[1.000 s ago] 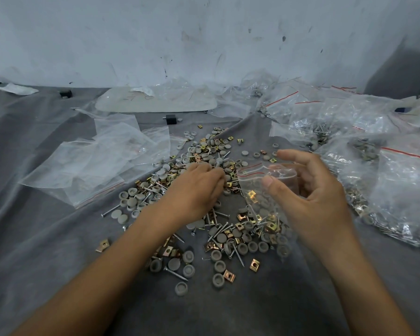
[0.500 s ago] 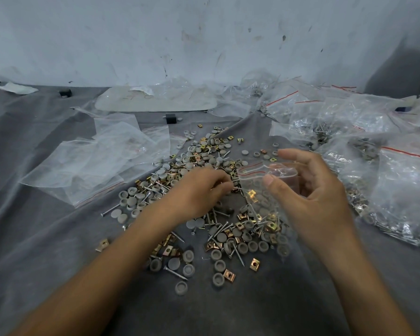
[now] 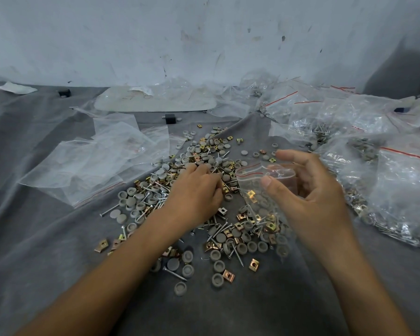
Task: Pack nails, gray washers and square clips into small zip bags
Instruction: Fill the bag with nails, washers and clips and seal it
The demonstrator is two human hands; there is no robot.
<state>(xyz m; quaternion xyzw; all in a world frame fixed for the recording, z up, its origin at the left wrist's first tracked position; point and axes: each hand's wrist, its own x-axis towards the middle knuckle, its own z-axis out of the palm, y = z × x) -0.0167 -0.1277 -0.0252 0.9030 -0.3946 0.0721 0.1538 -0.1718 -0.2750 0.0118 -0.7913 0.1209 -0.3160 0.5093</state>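
On a gray cloth (image 3: pixel 34 238) spread below a scuffed white wall (image 3: pixel 155 32), a person sorts a loose pile of gray washers (image 3: pixel 134 202), nails (image 3: pixel 109 210) and brass-coloured square clips (image 3: pixel 254 265).

The right hand (image 3: pixel 308 197) grips a small zip bag (image 3: pixel 264 187) between thumb and curled fingers, holding it above the right part of the pile. The bag hangs roughly upright, its long axis running from the red-lined mouth at the top down toward the hardware. The mouth is pulled open and faces left, toward the other hand. One square clip shows through the film; nothing more can be made out inside.

The left hand (image 3: pixel 194 192) lies palm down in the middle of the pile, just left of the bag's mouth. Its fingers are curled into the parts, and whether they pinch anything cannot be told.

Empty clear bags (image 3: pixel 87 166) lie flat on the cloth at far left. Filled bags (image 3: pixel 403 190), red-striped at the zip and holding nails, washers and clips, are heaped at right. The loose nails point every way.
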